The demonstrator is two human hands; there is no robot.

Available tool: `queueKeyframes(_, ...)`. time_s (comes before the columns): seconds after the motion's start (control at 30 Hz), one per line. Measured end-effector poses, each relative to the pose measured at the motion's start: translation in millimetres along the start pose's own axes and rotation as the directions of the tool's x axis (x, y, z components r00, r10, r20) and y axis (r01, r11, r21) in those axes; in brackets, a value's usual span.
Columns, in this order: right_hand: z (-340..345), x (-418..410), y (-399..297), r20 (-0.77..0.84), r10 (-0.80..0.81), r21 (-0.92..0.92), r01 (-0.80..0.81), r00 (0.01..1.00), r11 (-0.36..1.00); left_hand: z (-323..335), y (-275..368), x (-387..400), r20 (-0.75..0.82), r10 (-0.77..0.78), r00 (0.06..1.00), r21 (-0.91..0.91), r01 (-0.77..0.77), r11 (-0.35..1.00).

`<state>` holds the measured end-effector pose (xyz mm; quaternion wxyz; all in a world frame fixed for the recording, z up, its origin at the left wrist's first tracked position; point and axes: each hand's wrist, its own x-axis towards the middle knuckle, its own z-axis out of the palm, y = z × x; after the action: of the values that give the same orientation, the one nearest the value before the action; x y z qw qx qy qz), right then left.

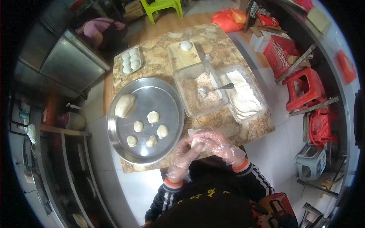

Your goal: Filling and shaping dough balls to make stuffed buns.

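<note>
My left hand and my right hand, both in clear plastic gloves, meet at the table's front edge around a small piece of white dough, partly hidden by the fingers. To their left, a round metal pan holds several small dough pieces and one large dough lump. Beyond my hands stands a clear plastic tub of brown crumbly filling, with a metal spoon in it. Beside it on the right is a tub of white flour or dough.
At the table's back left, a tray holds several white balls. One more white ball lies on a yellowish tray. A person bends down beyond the table at upper left. Red stools stand right.
</note>
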<state>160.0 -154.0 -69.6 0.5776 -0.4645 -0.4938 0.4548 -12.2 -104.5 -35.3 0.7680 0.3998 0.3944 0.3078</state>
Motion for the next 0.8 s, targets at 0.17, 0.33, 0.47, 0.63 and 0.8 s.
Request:
queueKeyframes(0.17, -2, -1, 1, -0.1, 0.107, 0.117, -0.095, 0.989, 0.989, -23, -19, 10, 0.03, 0.062, 0.998, 0.107, -0.065, 0.992)
queueKeyframes(0.33, -13, -15, 52, -0.087, -0.02, -0.33, -0.01, 0.996, 0.944, -13, -16, 16, 0.019, -0.031, 0.999, -0.328, 0.036, 0.944)
queueKeyframes(0.47, -5, -30, 68, -0.075, 0.276, -0.199, -0.285, 0.958, 0.938, -20, -24, 22, 0.028, 0.051, 0.998, -0.357, -0.038, 0.933)
queueKeyframes(0.63, 7, -9, 14, -0.092, 0.37, 0.308, -0.326, 0.925, 0.894, 2, -9, 10, -0.042, 0.035, 0.999, -0.09, -0.038, 0.995)
queueKeyframes(0.8, 5, -5, 21, -0.295, 0.165, -0.08, -0.196, 0.941, 0.977, -15, -23, 9, 0.002, -0.015, 1.0, -0.164, 0.015, 0.986)
